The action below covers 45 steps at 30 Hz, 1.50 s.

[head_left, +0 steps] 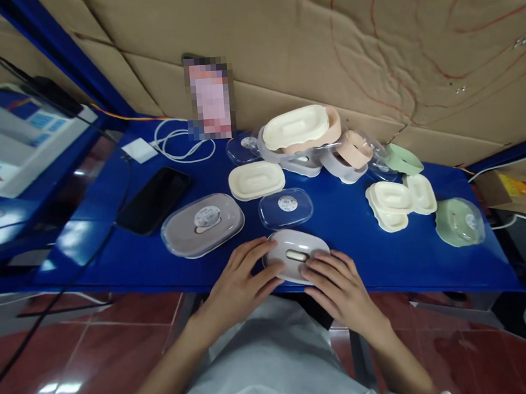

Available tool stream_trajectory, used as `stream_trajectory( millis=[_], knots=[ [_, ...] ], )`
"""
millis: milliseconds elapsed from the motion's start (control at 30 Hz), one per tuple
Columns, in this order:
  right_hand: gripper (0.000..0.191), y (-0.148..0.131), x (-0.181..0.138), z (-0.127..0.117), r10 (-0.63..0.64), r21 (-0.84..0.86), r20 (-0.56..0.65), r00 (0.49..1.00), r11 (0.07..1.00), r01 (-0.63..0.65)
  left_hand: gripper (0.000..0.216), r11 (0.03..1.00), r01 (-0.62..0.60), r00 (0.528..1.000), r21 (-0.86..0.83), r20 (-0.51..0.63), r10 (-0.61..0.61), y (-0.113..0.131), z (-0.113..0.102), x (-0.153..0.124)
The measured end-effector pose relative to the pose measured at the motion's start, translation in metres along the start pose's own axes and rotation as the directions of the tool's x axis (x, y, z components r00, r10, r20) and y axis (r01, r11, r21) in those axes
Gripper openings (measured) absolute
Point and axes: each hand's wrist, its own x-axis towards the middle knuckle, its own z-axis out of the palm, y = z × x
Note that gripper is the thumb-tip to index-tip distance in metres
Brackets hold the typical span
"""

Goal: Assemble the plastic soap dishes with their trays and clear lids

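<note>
A pale grey oval plastic box (298,242) sits near the table's front edge, between my two hands. A small slot with a cream piece in it shows in the middle of its top. My left hand (244,277) grips the box at its left end, fingers over the rim. At the right end, my right hand (345,284) has its fingers curled on the top and side. Just behind the box lies a clear oval lid (286,210) with a round white sticker. A larger grey box (204,228) under a clear cover lies to the left.
Cream trays (256,180) and a pile of boxes with a peach ring (354,148) stand behind. More cream pieces (391,197) and a green box (458,222) are on the right. A black phone (154,200) and a white charger (139,150) lie left on the blue table (338,246).
</note>
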Motion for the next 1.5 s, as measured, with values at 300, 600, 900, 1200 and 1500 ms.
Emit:
stream_trajectory(
  millis=[300, 600, 900, 1200, 1500],
  knots=[
    [0.048, 0.002, 0.000, 0.015, -0.021, 0.021, -0.047, 0.999, 1.000, 0.022, 0.017, 0.998, 0.025, 1.000, -0.061, -0.001, -0.025, -0.002, 0.000, 0.003],
    [0.053, 0.088, 0.075, -0.012, -0.056, -0.012, 0.030, 0.998, 0.998, 0.057, 0.019, 0.992, 0.070, 0.998, -0.101, 0.001, -0.070, 0.001, -0.001, 0.000],
    [0.058, 0.127, 0.097, 0.008, -0.131, 0.018, 0.005, 0.991, 0.991, 0.131, 0.020, 0.964, 0.180, 0.978, -0.194, 0.145, -0.153, -0.004, -0.006, 0.011],
    [0.065, 0.128, 0.070, 0.010, 0.170, 0.311, -0.069, 0.983, 0.940, -0.140, 0.033, 0.963, 0.179, 0.960, -0.200, 0.252, -0.126, -0.021, 0.005, 0.019],
    [0.064, 0.120, 0.101, 0.003, -0.068, 0.237, -0.102, 0.992, 0.967, 0.091, 0.019, 0.958, 0.194, 0.969, -0.213, 0.195, -0.153, -0.025, -0.003, 0.031]
  ],
)
